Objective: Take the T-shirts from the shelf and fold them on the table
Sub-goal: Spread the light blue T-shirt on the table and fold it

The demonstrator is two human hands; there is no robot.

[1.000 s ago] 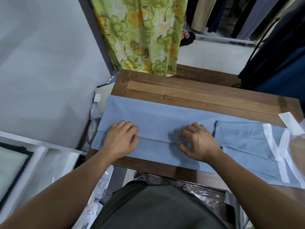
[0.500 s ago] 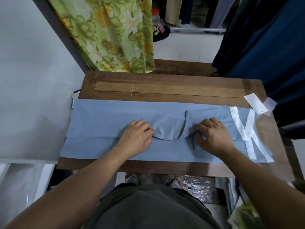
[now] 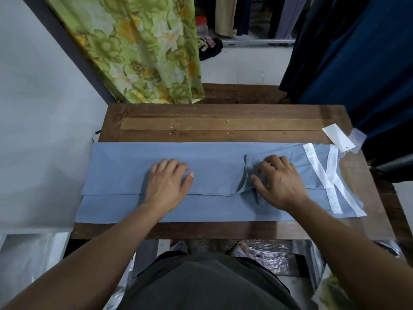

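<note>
Left hand (image 3: 168, 181) slid leftward; fingers (image 3: 271, 163) of both press flat on T-shirt (image 3: 125, 166).

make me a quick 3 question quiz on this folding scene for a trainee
1. True or false: both hands rest on the shirt.
2. Which hand is at the tucked sleeve: A left hand, B right hand?
3. Fill in: the white tag lies at the table's far ____ corner.

Key: 1 true; 2 B; 3 right.
</note>
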